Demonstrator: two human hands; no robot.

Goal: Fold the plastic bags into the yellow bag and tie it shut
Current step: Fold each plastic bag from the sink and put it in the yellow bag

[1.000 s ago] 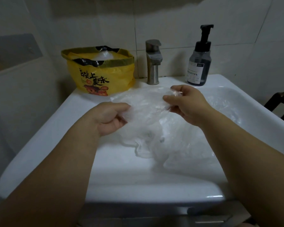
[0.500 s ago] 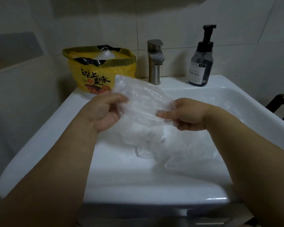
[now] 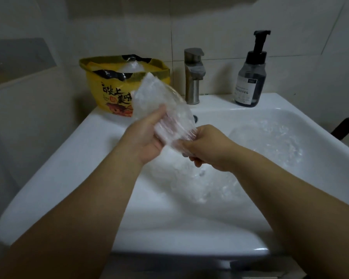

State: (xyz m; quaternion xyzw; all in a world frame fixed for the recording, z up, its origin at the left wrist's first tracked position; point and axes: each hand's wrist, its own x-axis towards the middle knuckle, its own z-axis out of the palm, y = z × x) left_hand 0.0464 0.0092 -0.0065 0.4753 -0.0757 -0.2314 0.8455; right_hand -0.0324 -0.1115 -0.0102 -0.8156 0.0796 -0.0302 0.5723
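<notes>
Raised since a moment ago, the folded clear plastic bag point(image 3: 161, 105) tilts toward the open yellow bag point(image 3: 113, 87) at the sink's point(image 3: 54, 178) rear; the left hand point(image 3: 147, 137) grips its middle and the right hand point(image 3: 208, 150) pinches its lower end, holding the fold.

**Folded clear bag point(image 3: 163, 111) in hand, yellow bag point(image 3: 109, 93) open**

The folded clear bag is a flattish, crinkled, see-through packet, tilted with its upper end leaning toward the yellow bag. The left hand point(image 3: 147, 137) grips its middle and the right hand point(image 3: 208, 148) pinches its lower end. The yellow bag stands upright on the back left corner of the sink point(image 3: 69, 158) — mouth open, rim rolled down, dark print on its front — with a bunched clear bag point(image 3: 130, 67) showing inside. Loose clear bags point(image 3: 260, 150) lie crumpled in the basin.
</notes>
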